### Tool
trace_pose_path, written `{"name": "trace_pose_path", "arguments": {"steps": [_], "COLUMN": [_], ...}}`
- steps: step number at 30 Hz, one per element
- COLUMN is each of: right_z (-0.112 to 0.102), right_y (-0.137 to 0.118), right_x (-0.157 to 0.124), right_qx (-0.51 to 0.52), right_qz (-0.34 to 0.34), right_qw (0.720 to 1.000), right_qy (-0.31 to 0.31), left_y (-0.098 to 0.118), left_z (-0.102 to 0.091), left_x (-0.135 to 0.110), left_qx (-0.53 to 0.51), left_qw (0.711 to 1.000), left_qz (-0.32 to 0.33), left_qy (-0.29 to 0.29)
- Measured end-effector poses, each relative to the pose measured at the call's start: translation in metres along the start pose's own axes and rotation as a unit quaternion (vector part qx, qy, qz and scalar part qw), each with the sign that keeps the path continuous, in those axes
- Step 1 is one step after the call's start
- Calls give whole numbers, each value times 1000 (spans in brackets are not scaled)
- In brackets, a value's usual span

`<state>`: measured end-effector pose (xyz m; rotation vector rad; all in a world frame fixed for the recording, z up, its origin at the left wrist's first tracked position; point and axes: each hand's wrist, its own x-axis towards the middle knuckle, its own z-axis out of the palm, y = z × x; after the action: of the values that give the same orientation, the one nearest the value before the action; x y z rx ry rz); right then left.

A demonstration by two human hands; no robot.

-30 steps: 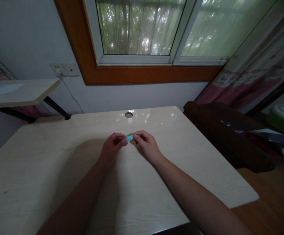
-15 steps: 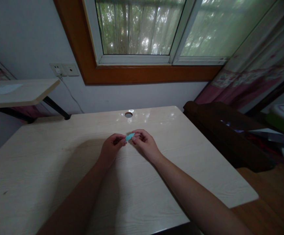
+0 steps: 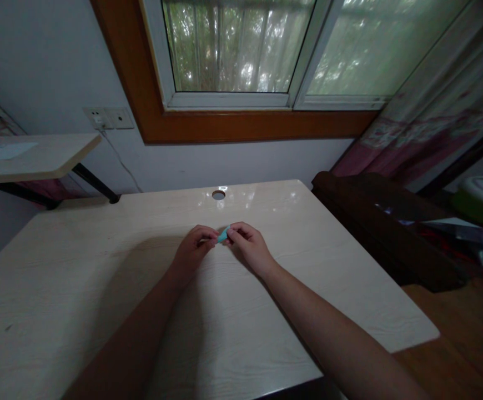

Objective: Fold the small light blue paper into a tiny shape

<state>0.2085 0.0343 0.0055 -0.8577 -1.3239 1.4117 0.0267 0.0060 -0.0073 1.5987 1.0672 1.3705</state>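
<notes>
A small turquoise piece of what looks like folded paper (image 3: 223, 235) is pinched between both hands, just above the desk. My left hand (image 3: 194, 246) grips its lower left end between thumb and fingertips. On the other side, my right hand (image 3: 247, 244) is closed on the upper right end, thumb on top. The fingers cover both ends, so only the narrow middle shows. Below the hands lies the pale wood-grain desk (image 3: 141, 322), where the arms cast shadows.
Toward the back of the desk is a round cable hole (image 3: 219, 195). A raised shelf (image 3: 58, 158) on black legs stands at the left. Beyond the desk's right edge is dark wooden furniture (image 3: 362, 222). A window (image 3: 241, 55) and a wall socket (image 3: 108, 118) are behind.
The turquoise piece has tilted more steeply, and less of its face shows. My right thumb has shifted up onto it. Both hands have moved only slightly.
</notes>
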Motion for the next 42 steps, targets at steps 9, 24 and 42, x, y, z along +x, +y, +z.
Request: {"name": "trace_pose_path", "arguments": {"steps": [9,24,42], "right_z": [-1,-1,-3], "right_y": [4,14,18], "right_x": [0,0,5], "right_qx": [-16,-43,29], "right_qz": [-8,-32,-21], "right_qw": [1000,998,999], "right_qy": [4,-28,-39], "left_y": [1,-2,5], "left_z": [5,7,4], "left_x": [0,-1,0], "left_qx": [-67,-71,-130], "left_qw": [991,992,977], "left_qz": [-113,-103,-163], "left_qy": [31,25,38]}}
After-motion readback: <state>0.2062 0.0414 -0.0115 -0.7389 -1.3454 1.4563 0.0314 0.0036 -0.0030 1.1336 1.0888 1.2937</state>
